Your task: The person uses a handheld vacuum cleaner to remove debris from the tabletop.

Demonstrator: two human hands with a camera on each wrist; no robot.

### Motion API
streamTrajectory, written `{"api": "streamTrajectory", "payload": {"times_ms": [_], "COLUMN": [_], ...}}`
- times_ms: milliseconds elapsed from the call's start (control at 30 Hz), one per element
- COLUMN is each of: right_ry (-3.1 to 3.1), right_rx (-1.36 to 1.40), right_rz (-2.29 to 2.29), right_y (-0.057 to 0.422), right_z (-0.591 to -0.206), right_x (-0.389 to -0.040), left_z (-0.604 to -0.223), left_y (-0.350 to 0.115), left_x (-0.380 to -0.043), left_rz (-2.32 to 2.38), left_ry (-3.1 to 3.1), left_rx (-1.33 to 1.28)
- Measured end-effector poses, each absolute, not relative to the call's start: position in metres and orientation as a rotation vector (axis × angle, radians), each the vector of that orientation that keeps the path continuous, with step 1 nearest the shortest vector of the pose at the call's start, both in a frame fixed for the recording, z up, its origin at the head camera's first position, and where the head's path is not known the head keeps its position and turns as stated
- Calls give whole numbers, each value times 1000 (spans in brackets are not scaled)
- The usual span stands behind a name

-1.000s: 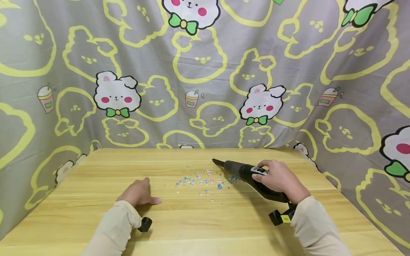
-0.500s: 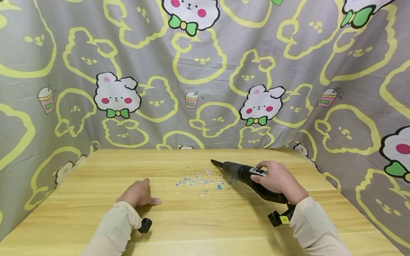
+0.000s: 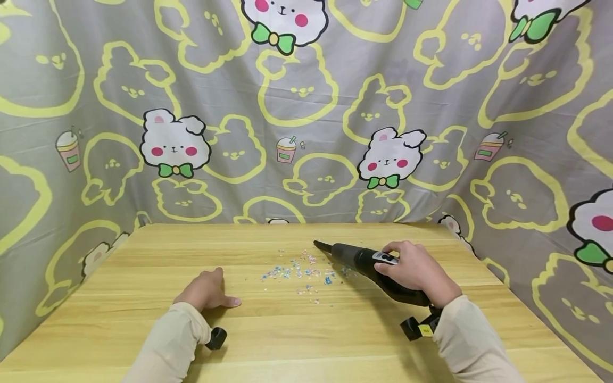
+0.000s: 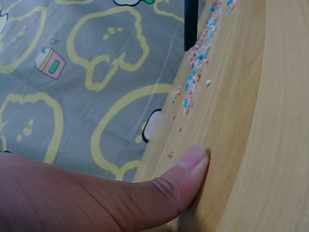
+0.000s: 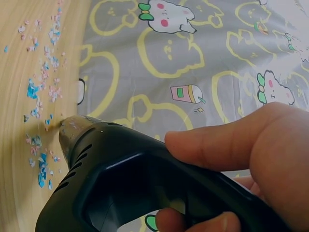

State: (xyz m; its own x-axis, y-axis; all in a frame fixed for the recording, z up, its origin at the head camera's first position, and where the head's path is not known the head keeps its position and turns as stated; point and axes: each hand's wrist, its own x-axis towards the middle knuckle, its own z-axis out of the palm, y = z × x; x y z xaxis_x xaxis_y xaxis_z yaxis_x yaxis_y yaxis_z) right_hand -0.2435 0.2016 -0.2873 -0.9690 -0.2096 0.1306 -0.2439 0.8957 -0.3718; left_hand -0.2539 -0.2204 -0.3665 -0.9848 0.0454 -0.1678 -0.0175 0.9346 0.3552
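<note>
In the head view my right hand [image 3: 415, 266] grips the handle of a black handheld vacuum cleaner [image 3: 356, 258], its narrow nozzle pointing left toward the back of the table. Around and below the nozzle lie small pink, blue and white scraps [image 3: 306, 272], strewn over the table's middle. The right wrist view shows thumb and fingers wrapped round the vacuum's handle [image 5: 222, 193], with more scraps [image 5: 43, 96] beyond. My left hand [image 3: 207, 290] rests on the wood left of the scraps, thumb extended; in the left wrist view its thumb [image 4: 178, 183] touches the tabletop.
The wooden table [image 3: 268, 340] reaches back to a grey curtain [image 3: 306, 133] printed with yellow outlines and white rabbits, which also runs along both sides. Small black devices sit at the left wrist [image 3: 217, 338] and right wrist [image 3: 415, 327].
The vacuum's nozzle has shifted slightly left and down with my right hand. My left hand stays where it was, and the scraps look much the same.
</note>
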Motion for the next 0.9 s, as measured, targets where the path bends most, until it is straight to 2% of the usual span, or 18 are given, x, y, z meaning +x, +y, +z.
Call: {"api": "streamTrajectory", "payload": {"times_ms": [900], "right_ry": [-2945], "right_rx": [429], "right_rz": [586], "right_y": [203], "right_z": [-285], "right_x": [-241], "left_z": [-367], "left_y": [-217], "left_x": [-250], "left_rz": [578], "left_ry": [2925], "left_rx": [-31]}}
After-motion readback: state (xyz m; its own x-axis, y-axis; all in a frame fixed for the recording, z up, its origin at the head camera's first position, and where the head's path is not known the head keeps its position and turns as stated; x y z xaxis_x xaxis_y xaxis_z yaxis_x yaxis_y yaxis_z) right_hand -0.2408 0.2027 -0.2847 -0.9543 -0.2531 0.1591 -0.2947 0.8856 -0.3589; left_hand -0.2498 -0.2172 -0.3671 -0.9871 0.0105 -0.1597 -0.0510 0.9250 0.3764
